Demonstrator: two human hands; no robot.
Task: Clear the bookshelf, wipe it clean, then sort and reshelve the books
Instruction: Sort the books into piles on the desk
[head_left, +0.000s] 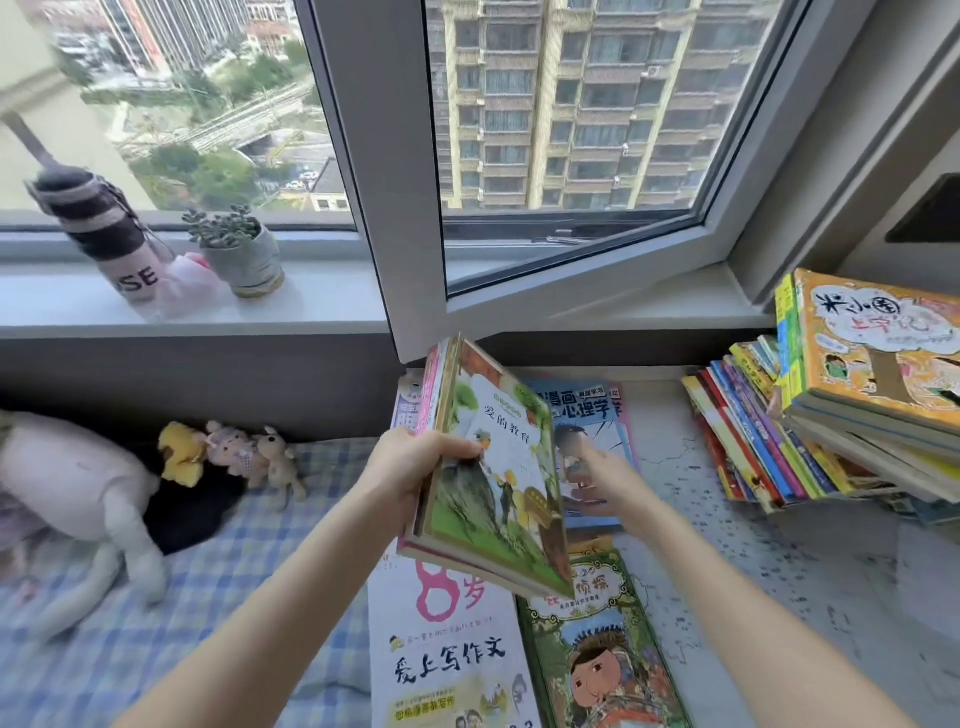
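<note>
My left hand (415, 460) grips a small stack of books (498, 478), tilted upright, with a green-covered book facing me. Behind that stack my right hand (597, 478) reaches forward with fingers extended onto a blue comic book (608, 415) lying flat on the white surface. A white book with a pink "8" (447, 660) and a green-bordered detective book (597, 649) lie flat in front of me. At the right, a row of leaning books (748, 441) stands under a piled stack topped by an orange book (872, 358).
A white speckled surface (779, 571) carries the books. A blue checked bed (130, 623) with plush toys (67, 493) lies to the left. On the windowsill (322, 296) stand a bottle (104, 234) and a potted plant (239, 249). The open window frame (405, 260) juts inward.
</note>
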